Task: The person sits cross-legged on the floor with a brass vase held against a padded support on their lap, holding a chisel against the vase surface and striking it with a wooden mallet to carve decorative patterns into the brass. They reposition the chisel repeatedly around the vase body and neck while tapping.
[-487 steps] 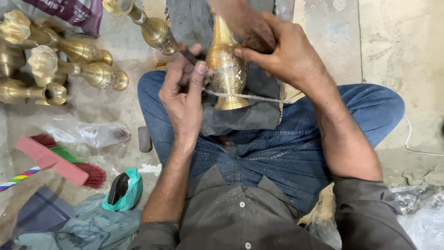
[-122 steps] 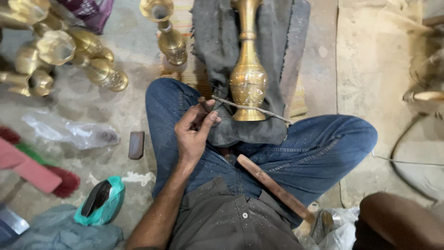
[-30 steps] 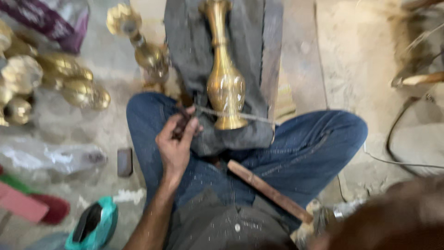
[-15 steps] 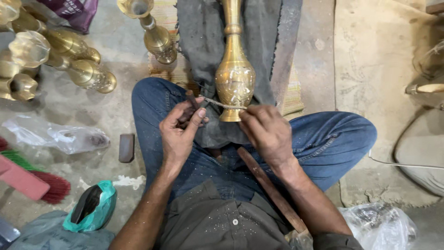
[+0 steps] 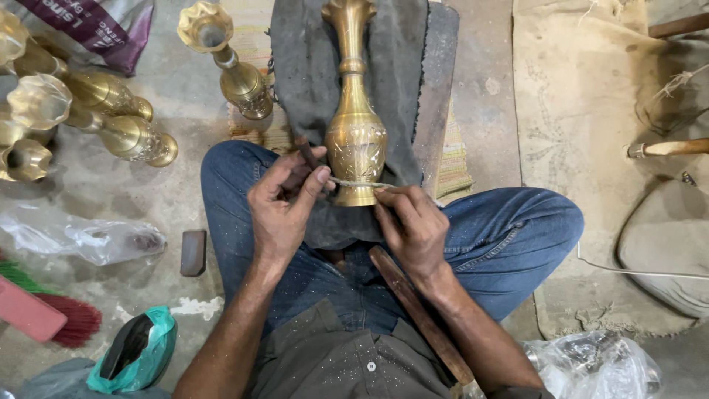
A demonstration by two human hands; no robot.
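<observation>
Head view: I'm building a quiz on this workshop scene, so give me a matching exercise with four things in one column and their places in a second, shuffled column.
Things:
1. brass vase
2. wooden stick
3. green bag
4. small dark block

Places:
A. on the floor between the clear plastic bag and the person's knee
B. lying on the dark cloth, with both hands at its base
C. across the lap, under the right hand
D. bottom left, beside the left forearm

Pairs: 1-B, 2-C, 3-D, 4-A
</observation>
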